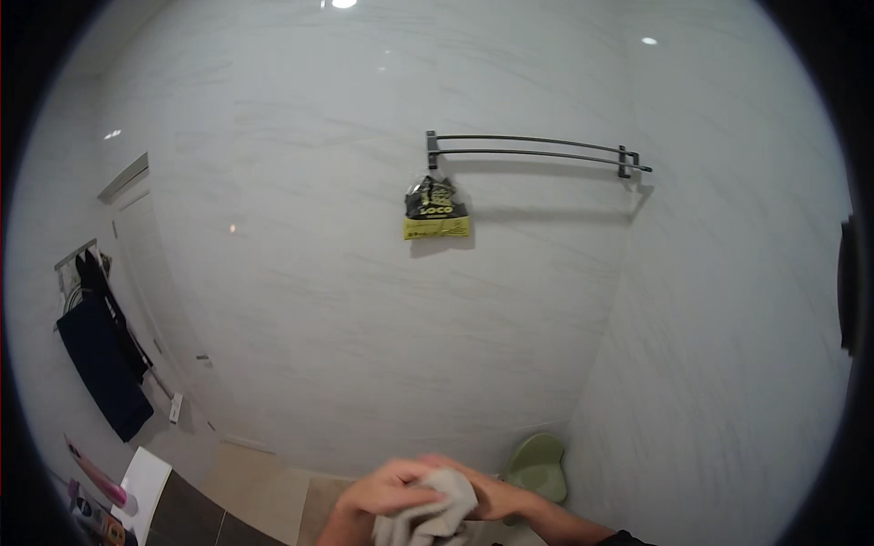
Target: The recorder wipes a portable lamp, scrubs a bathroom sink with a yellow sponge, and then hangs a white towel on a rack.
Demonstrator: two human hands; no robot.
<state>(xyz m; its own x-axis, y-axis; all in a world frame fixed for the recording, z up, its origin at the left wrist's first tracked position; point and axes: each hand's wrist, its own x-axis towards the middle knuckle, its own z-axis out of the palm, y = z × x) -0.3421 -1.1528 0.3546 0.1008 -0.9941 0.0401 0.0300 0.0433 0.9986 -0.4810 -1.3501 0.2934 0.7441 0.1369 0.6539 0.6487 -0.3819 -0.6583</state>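
Near the bottom centre, a crumpled light beige cloth (437, 508) is bunched between both hands. My left hand (396, 486) grips it from the left, the thumb lying over the fabric. Behind and to the right of the cloth, my right hand (488, 493) is pressed against it; its fingers are partly hidden and blurred, so its grip is hard to make out.
A green plastic basin (539, 467) is low in the corner at right. A white ledge (147, 484) with a pink tube (95, 471) and bottles stands lower left. Dark clothes (106, 368) hang at left. A double towel rail (532, 147) holds a plastic bag (437, 208).
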